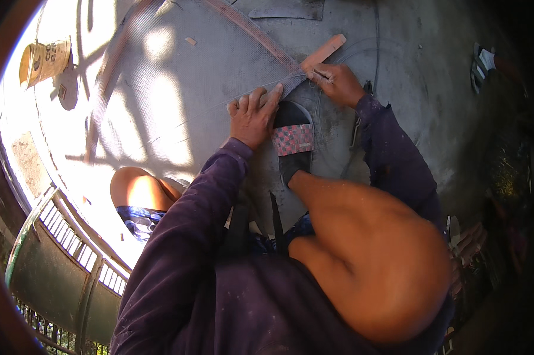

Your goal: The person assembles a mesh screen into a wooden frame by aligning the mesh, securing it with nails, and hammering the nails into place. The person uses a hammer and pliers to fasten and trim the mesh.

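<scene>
A grey mesh sheet (pixel 219 56), bordered by reddish-brown strips, lies on the concrete floor. My left hand (pixel 255 115) rests on the mesh near its corner, fingers apart and somewhat bent, with the index finger stretched toward that corner. My right hand (pixel 338 84) is closed at the same corner in a pinch. A thin dark piece shows between its thumb and fingers, too small to name. Just beyond those fingers, a short orange-brown wooden strip (pixel 324 51) meets the corner at an angle. My slippered foot (pixel 294 136) is planted close to both hands.
Thin wire (pixel 377 41) curls over the floor right of the corner. A flat grey sheet (pixel 287 9) lies at the far edge. To the far left stands a yellowish bucket (pixel 45 62); a green metal railing (pixel 54 260) is at lower left. Another slippered foot (pixel 483 66) appears far right.
</scene>
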Demonstrator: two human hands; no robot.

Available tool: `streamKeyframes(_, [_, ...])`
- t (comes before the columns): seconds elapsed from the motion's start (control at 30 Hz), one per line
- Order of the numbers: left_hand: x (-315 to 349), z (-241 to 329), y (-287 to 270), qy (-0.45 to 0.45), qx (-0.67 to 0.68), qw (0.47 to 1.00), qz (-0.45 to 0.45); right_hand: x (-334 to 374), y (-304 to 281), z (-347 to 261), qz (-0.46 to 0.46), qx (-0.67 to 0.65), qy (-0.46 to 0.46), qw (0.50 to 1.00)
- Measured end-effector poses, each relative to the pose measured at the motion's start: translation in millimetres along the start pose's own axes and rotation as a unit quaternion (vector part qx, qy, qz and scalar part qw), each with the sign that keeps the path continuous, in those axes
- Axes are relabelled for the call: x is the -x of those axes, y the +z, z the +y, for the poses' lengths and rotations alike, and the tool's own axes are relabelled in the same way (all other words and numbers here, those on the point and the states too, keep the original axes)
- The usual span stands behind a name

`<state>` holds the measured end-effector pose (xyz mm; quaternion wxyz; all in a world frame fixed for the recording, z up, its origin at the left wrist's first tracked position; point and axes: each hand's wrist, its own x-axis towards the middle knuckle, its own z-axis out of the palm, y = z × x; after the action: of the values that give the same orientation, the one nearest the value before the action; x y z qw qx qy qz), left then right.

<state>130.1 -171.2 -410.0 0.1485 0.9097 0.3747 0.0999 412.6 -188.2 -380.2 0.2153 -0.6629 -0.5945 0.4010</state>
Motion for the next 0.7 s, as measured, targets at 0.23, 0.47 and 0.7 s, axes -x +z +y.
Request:
streamKeyframes(0.23, [-2.0, 0.4, -4.0, -0.001, -0.014, 1.0, -0.018, 5.5, 14.0, 8.1, 0.05, -0.052, -0.004, 0.997])
streamKeyframes(0.47, [-1.1, -1.7, 1.5, -0.008, -0.018, 1.0, 0.018, 19.4, 44.6, 12.9, 0.098, -0.114, 0.076, 0.986])
streamKeyframes(0.7, [-7.5, -1.5, -1.0, -0.009, -0.004, 1.0, -0.008, 25.5, 95.0, -4.5, 0.233, -0.17, 0.13, 0.948])
